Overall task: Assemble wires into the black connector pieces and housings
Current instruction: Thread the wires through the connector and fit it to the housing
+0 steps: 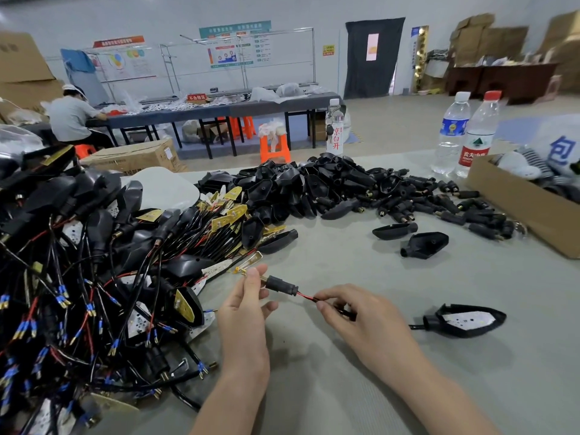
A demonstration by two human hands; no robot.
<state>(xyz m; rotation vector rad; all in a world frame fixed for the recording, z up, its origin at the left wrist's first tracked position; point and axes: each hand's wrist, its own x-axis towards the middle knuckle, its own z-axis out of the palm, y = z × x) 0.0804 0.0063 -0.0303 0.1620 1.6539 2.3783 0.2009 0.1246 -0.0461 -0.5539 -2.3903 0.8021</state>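
The left hand (248, 306) is pinching the connector (281, 284) by its brass end, the right hand (361, 321) is pinching the wires (306, 297) — keeping them straight, in line with it, is probably mattering most.

Our left hand (248, 306) stands upright, fingertips pinching the connector piece (281, 284); our right hand (361, 315), palm down, pinches its wires (306, 296) between thumb and forefinger.
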